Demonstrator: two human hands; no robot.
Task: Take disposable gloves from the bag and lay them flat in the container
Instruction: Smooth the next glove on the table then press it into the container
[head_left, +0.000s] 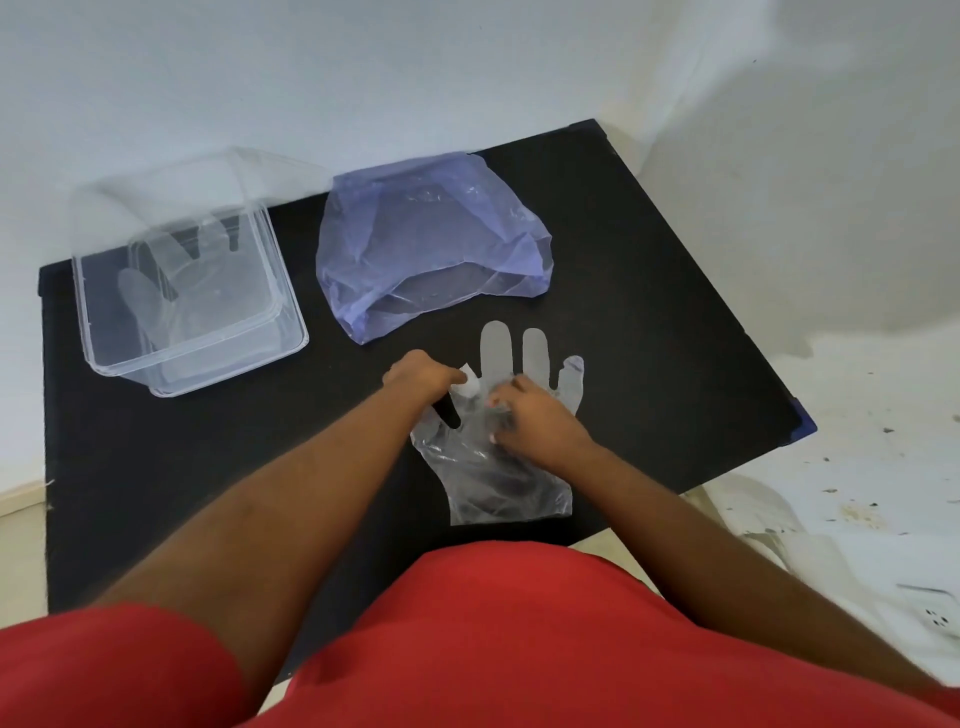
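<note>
A clear disposable glove (493, 467) lies spread on the black table (649, 291), fingers pointing away from me. My left hand (423, 376) pinches one of its fingers near the tip. My right hand (535, 418) presses on the glove's palm area with fingers curled into the plastic. A pale blue plastic bag (431, 244) sits crumpled behind the glove, its mouth facing me. The clear square container (187, 291) stands at the left with a glove lying flat inside it.
The table's right corner (800, 421) and front edge are close to the glove. White walls rise behind and to the right. A stained white floor shows at the right. My red clothing fills the bottom.
</note>
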